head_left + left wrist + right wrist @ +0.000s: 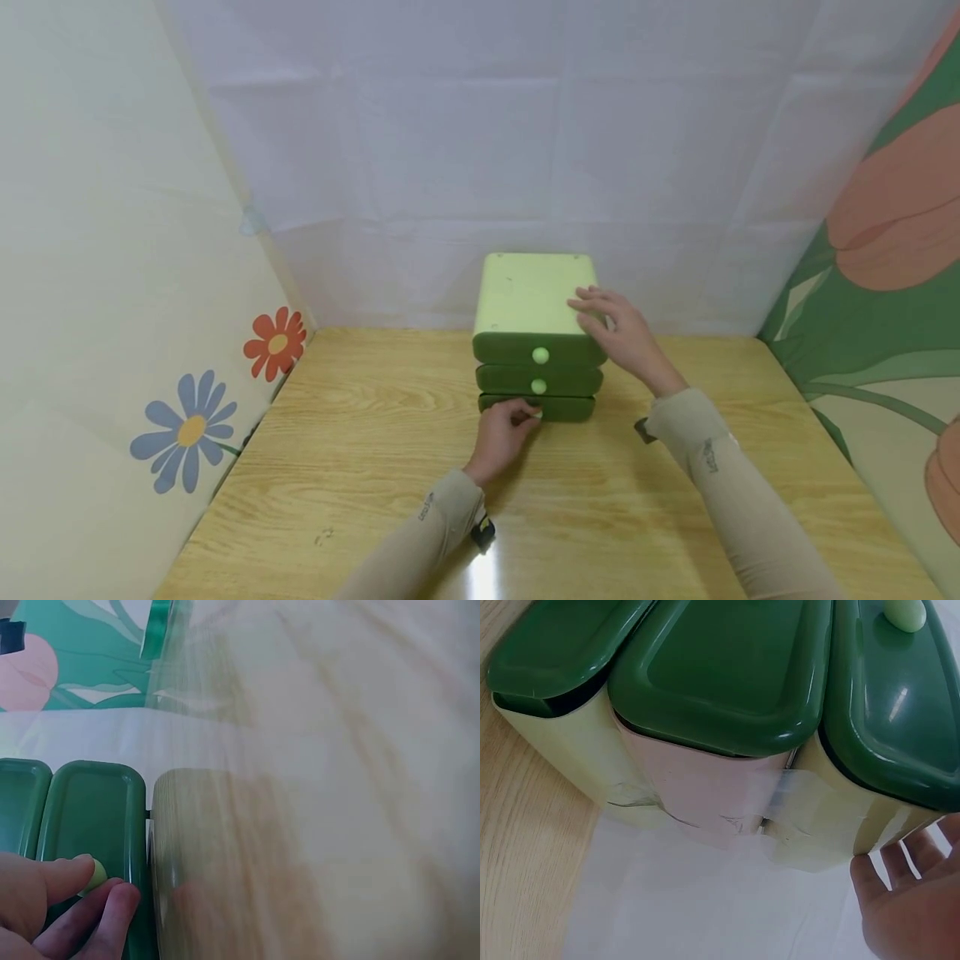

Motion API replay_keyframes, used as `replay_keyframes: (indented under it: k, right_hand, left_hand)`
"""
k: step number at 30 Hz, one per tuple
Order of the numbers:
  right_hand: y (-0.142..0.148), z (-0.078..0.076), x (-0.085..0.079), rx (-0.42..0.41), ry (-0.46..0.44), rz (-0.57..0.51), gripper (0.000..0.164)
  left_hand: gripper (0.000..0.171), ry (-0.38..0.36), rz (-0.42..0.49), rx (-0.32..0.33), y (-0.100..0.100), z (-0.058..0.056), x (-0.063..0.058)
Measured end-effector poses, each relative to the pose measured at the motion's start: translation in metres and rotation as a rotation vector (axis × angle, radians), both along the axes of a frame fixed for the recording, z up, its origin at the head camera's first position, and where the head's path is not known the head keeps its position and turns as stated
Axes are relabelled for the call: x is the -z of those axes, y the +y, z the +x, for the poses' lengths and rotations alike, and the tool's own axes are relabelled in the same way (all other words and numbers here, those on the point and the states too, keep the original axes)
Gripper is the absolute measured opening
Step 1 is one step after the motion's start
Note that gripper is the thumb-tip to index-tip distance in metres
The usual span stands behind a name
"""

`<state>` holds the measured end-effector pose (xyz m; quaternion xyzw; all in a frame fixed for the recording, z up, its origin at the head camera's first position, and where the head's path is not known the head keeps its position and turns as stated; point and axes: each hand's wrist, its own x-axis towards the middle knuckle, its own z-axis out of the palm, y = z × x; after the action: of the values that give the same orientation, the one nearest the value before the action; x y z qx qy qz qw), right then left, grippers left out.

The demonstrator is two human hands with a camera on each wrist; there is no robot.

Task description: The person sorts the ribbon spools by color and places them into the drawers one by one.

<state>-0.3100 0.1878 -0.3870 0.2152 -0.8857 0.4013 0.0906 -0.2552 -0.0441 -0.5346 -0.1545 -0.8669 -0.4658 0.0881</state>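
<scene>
A small three-drawer chest (528, 292) with a pale green top and dark green fronts stands on the table. My left hand (498, 437) is at the bottom drawer (572, 408), pinching its round pale green knob (96, 877) between thumb and fingers. My right hand (621, 335) rests on the chest's top right edge, fingers spread over the top. In the right wrist view, a narrow dark gap shows behind the bottom drawer's front, and the right fingers (900, 877) lie against the chest's side. The middle knob (538, 387) and top knob (541, 356) are untouched.
The wood-grain table (360, 417) extends around the chest. Behind it hangs a white sheet (420, 167). A flower-printed panel (90, 292) borders the left side, and a leafy printed panel (885, 333) the right. Clear tape (780, 810) spans the chest's side.
</scene>
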Motion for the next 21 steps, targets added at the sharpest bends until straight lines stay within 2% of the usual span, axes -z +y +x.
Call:
replay_keyframes:
  k: [6, 14, 21]
  right_hand:
    - [0.000, 0.000, 0.000, 0.001, 0.007, 0.007, 0.042]
    - [-0.001, 0.000, 0.001, 0.001, -0.002, 0.007, 0.043]
    - [0.000, 0.000, 0.001, 0.004, -0.008, 0.003, 0.043]
  left_hand:
    - [0.010, 0.012, 0.005, 0.018, -0.001, 0.003, -0.002]
    - [0.012, -0.002, 0.015, 0.034, -0.004, 0.007, 0.003]
    - [0.013, -0.005, 0.028, 0.047, -0.005, 0.012, 0.002]
